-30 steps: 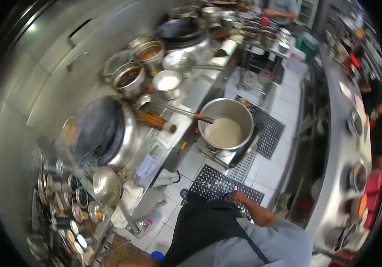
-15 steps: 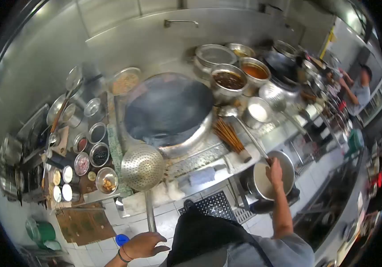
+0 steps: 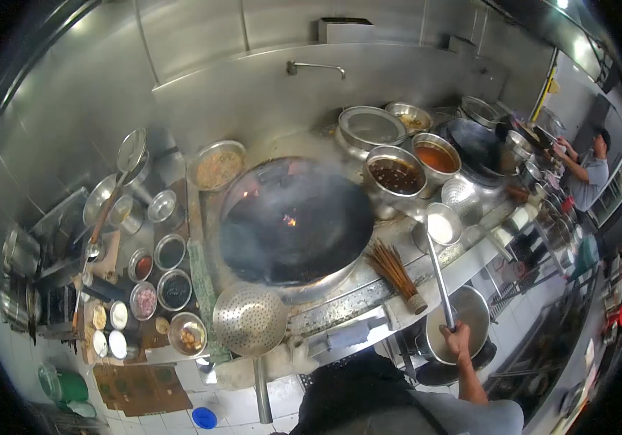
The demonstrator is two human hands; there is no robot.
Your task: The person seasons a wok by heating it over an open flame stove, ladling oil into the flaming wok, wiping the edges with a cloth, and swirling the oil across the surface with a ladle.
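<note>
My right hand (image 3: 458,339) is closed around the handle of a long metal ladle (image 3: 438,279). The handle slants up to the rim of a steel pot of white contents (image 3: 443,226); I cannot make out the ladle's bowl. Left of it sits a large dark wok (image 3: 296,246), hazy with smoke, with small orange glows in it. A perforated strainer (image 3: 251,319) lies at the counter's front edge, its handle pointing toward me. My left hand is out of view. A bamboo brush (image 3: 395,275) lies between wok and ladle.
Pots of dark sauce (image 3: 396,174) and orange liquid (image 3: 437,156) stand behind the ladle. A large pot (image 3: 474,312) is below my right hand. Several ingredient bowls (image 3: 173,290) crowd the left. A faucet (image 3: 316,69) juts from the wall. Another person (image 3: 592,174) stands far right.
The ladle has swung up and right from beside the wok, with my right hand shifting slightly. My left hand has dropped out of view. Orange glows and smoke now show in the wok.
</note>
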